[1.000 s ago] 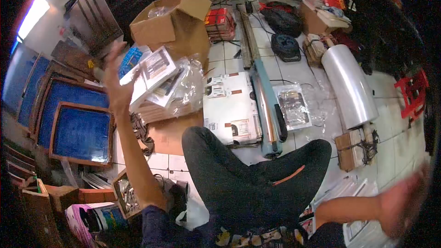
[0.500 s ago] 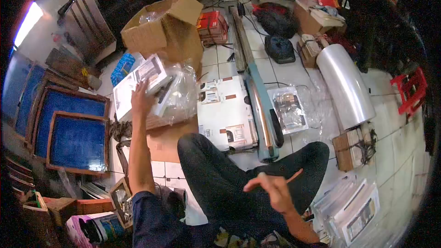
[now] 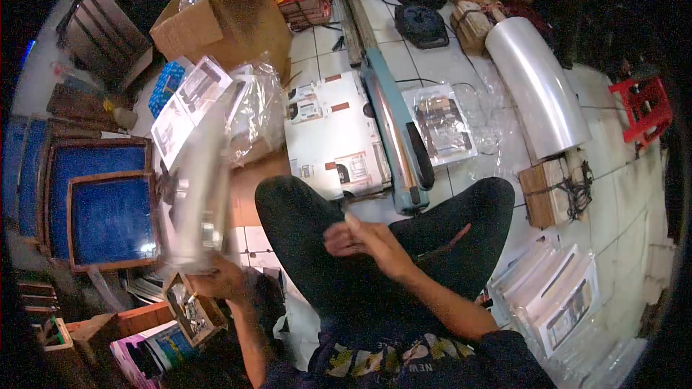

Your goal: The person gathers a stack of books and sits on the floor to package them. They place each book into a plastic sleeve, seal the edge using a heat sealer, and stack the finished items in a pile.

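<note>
My left hand, at the lower left, grips the near end of a long, flat whitish package. The package is tilted up and smeared by motion; its glossy surface looks like clear plastic. Beyond it lie white printed boxes next to crumpled clear plastic. My right hand hovers over my crossed legs with its fingers loosely extended and nothing visible in it. In front of my legs is a stack of white printed sheets or boxes, beside a long blue-grey bar sealer.
An open cardboard box stands at the back left. Blue framed screens lean on the left. A roll of clear film lies at right, near a tied wooden block. Plastic-wrapped packs lie at lower right.
My left hand has drawn back toward me from the printed boxes, bringing the whitish package along. My right hand has moved left and up over my legs. The view has tilted down.
</note>
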### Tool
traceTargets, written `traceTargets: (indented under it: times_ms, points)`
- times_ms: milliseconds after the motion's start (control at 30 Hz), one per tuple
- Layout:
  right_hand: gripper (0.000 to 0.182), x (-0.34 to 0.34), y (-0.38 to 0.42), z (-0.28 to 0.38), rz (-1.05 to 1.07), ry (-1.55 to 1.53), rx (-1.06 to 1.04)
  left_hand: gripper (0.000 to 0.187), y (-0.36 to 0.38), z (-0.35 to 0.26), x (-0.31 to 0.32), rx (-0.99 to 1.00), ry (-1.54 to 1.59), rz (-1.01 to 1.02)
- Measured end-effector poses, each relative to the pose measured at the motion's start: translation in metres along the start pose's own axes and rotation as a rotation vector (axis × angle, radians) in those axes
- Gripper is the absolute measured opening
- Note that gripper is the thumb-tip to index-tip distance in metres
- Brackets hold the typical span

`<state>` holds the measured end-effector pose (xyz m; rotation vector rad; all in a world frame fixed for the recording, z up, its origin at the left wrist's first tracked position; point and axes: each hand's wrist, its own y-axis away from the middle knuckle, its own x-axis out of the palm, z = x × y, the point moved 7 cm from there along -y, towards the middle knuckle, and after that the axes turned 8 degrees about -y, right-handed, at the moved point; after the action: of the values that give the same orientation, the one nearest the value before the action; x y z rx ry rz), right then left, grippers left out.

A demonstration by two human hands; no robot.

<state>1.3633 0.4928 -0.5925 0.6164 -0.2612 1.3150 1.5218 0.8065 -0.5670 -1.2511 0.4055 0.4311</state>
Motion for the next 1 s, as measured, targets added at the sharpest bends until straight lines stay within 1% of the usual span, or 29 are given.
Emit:
traceTargets:
  times_ms: [33,67,133,200,267,300,333,400,467,533,567,600,667,700,733,800,833,867,900,933,1000]
  points:
    - [0.059,0.007,-0.008,-0.004,0.039,-0.251,0.107,0.034,0.003,-0.018,-0.016,-0.032,0.420,0.064]
    - [0.067,0.013,-0.015,-0.006,0.081,-0.498,0.212,0.035,0.003,-0.052,-0.044,-0.069,0.838,0.122]
    - [0.081,0.008,-0.024,0.003,0.062,-0.563,0.159,0.032,-0.014,-0.113,-0.094,0.105,0.973,0.485]
    - [0.075,-0.010,-0.025,0.011,0.066,-0.681,0.167,0.028,-0.012,-0.147,-0.135,0.358,1.138,0.290]
    - [0.060,-0.020,-0.026,0.015,-0.160,-0.344,0.082,0.034,0.014,-0.161,-0.135,0.385,1.077,0.397]
    - [0.048,-0.038,-0.028,-0.004,-0.297,-0.178,0.097,0.046,0.018,-0.167,-0.135,0.424,1.092,0.547]
    - [0.046,-0.052,-0.039,-0.022,-0.210,-0.005,0.049,0.054,0.021,-0.175,-0.134,0.527,1.048,0.726]
    - [0.042,-0.053,-0.041,-0.019,-0.154,-0.036,0.047,0.057,0.003,-0.172,-0.134,0.472,1.023,0.700]
    - [0.042,-0.061,-0.044,-0.026,-0.150,-0.086,0.057,0.058,-0.009,-0.138,-0.103,0.088,1.045,0.463]
    - [0.043,-0.068,-0.045,-0.040,-0.152,-0.147,0.070,0.057,-0.005,-0.097,-0.050,-0.435,0.953,0.477]
    - [0.043,-0.070,-0.048,-0.047,-0.142,-0.180,0.081,0.054,0.035,-0.071,0.020,-0.615,1.126,0.837]
    - [0.043,-0.071,-0.051,-0.051,-0.130,-0.213,0.086,0.051,0.071,-0.057,0.071,-0.791,1.278,1.204]
    - [0.044,-0.070,-0.053,-0.056,-0.101,-0.210,0.068,0.049,0.049,-0.087,0.041,-1.033,1.939,1.230]
    - [0.044,-0.068,-0.052,-0.055,-0.077,-0.201,0.061,0.049,0.039,-0.093,0.026,-0.969,1.960,1.260]
    - [0.044,-0.069,-0.051,-0.054,-0.092,-0.205,0.052,0.043,0.029,-0.094,0.015,-0.898,1.940,1.221]
    - [0.045,-0.069,-0.048,-0.055,-0.076,-0.203,0.103,0.038,0.027,-0.087,0.018,-0.662,1.664,1.242]
    - [0.045,-0.073,-0.047,-0.052,-0.091,-0.204,0.090,0.036,0.023,-0.079,0.015,-0.640,1.534,1.198]
    - [0.046,-0.077,-0.045,-0.048,-0.088,-0.193,0.069,0.035,0.003,-0.074,0.000,-0.616,1.408,1.149]
    - [0.046,-0.079,-0.042,-0.046,-0.084,-0.184,0.057,0.034,-0.018,-0.081,-0.016,-0.528,1.581,1.135]
    - [0.047,-0.080,-0.037,-0.047,-0.078,-0.174,0.053,0.034,-0.026,-0.076,-0.021,-0.545,1.498,1.083]
    - [0.051,-0.085,-0.024,-0.045,-0.102,-0.157,0.065,0.035,-0.054,-0.085,-0.059,-0.655,1.552,1.136]
